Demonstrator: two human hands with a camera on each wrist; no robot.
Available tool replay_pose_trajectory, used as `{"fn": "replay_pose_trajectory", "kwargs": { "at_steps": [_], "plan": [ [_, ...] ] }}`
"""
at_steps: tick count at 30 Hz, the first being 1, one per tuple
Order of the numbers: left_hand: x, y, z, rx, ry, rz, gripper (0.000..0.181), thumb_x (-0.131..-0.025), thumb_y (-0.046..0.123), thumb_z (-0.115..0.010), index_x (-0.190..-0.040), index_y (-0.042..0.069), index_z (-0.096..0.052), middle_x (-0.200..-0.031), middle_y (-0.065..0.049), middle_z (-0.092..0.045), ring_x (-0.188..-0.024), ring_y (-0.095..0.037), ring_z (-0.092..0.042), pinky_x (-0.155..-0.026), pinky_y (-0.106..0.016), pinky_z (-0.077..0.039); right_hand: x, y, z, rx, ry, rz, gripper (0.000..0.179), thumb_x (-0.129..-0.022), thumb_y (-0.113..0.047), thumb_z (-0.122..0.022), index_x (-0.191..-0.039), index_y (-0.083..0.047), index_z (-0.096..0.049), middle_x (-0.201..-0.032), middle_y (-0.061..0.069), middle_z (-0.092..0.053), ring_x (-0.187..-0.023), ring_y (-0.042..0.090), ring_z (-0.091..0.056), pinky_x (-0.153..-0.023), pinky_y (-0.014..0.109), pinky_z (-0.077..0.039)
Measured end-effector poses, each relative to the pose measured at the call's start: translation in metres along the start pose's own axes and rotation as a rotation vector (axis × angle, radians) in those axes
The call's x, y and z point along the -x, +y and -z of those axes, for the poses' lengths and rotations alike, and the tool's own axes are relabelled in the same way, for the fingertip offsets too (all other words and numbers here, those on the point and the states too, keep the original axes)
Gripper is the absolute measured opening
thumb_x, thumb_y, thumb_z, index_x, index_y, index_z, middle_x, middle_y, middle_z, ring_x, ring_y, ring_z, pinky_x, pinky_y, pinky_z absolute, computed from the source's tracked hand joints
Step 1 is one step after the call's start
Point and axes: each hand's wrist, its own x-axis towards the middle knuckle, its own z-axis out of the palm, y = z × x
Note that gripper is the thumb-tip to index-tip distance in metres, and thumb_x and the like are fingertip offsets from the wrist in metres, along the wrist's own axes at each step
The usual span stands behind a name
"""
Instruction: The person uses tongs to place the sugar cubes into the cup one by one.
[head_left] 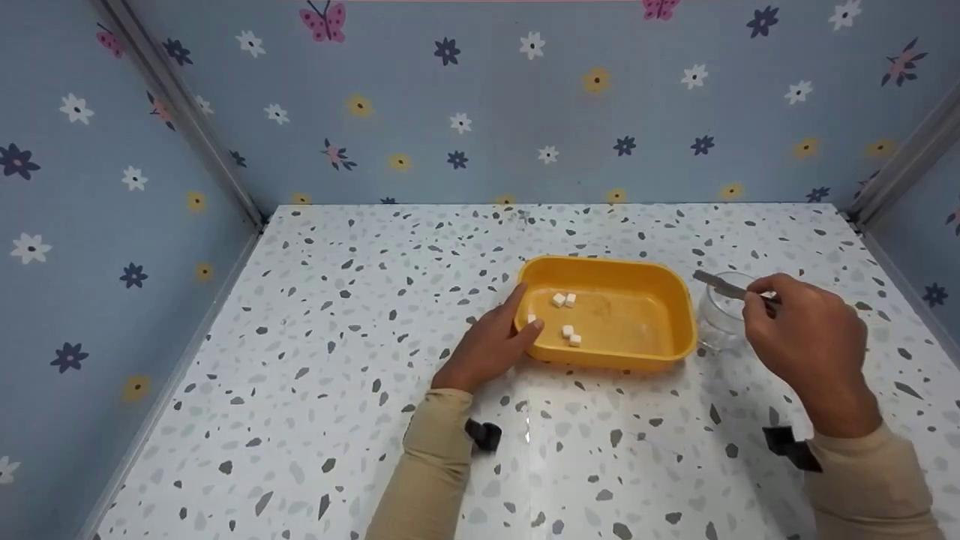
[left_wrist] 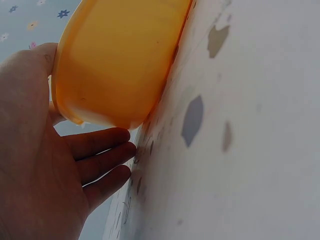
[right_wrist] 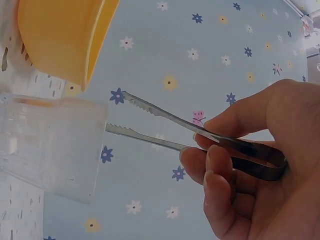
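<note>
Work seemingly unfinished: five white cubes (head_left: 568, 331) lie in the left part of the yellow tray (head_left: 634, 319), my left hand (head_left: 487, 346) gripping its left rim, while my right hand (head_left: 811, 337) pinches tweezers (head_left: 723, 286) (tips apart, empty) by the mouth of the clear cup (head_left: 720, 324), contents uncertain.

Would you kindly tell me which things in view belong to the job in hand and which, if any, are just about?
Seemingly in the job:
metal tongs, held
yellow tray, held
white cubes inside it
clear cup

Just surroundings:
floral wall panels
speckled tabletop
</note>
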Motion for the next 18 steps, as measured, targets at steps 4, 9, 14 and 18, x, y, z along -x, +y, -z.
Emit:
{"fn": "replay_pose_trajectory", "kwargs": {
  "at_steps": [4,9,14,18],
  "plan": [
    [0.0008,0.0,0.0,0.002,0.004,0.004,0.077,-0.099,0.064,-0.044,-0.162,0.034,-0.012,-0.158,-0.006,-0.038,-0.14,-0.023,-0.041,-0.113,-0.041,-0.034,0.0012,-0.004,-0.0045,-0.009,0.029,0.031,0.021,-0.094,-0.013,-0.059,-0.098,0.002,-0.072,-0.081,0.02,-0.07,-0.059,0.03,-0.057,-0.045,0.035,-0.036],
    [0.001,-0.0003,-0.0005,-0.001,0.003,0.011,0.078,-0.098,0.067,-0.043,-0.162,0.035,-0.012,-0.16,-0.005,-0.036,-0.141,-0.024,-0.039,-0.114,-0.041,-0.032,0.0024,-0.0065,-0.0069,-0.003,0.036,0.039,0.02,-0.094,-0.014,-0.06,-0.098,0.002,-0.072,-0.08,0.02,-0.07,-0.06,0.03,-0.059,-0.045,0.035,-0.038],
    [0.0003,-0.0005,-0.0007,-0.001,0.003,0.006,0.078,-0.098,0.066,-0.043,-0.162,0.034,-0.012,-0.159,-0.005,-0.037,-0.141,-0.023,-0.04,-0.114,-0.041,-0.033,0.003,-0.0065,-0.0071,-0.005,0.039,0.041,0.021,-0.095,-0.015,-0.06,-0.099,0.001,-0.073,-0.08,0.018,-0.07,-0.058,0.029,-0.057,-0.044,0.035,-0.036],
    [-0.0005,-0.0006,-0.0004,0.004,0.007,-0.001,0.077,-0.099,0.063,-0.045,-0.162,0.033,-0.013,-0.157,-0.007,-0.039,-0.139,-0.024,-0.043,-0.113,-0.042,-0.035,0.0035,-0.0065,-0.0078,-0.014,0.059,0.059,0.021,-0.094,-0.016,-0.06,-0.097,0.001,-0.073,-0.079,0.018,-0.07,-0.056,0.027,-0.055,-0.042,0.035,-0.033]
  ]
}}
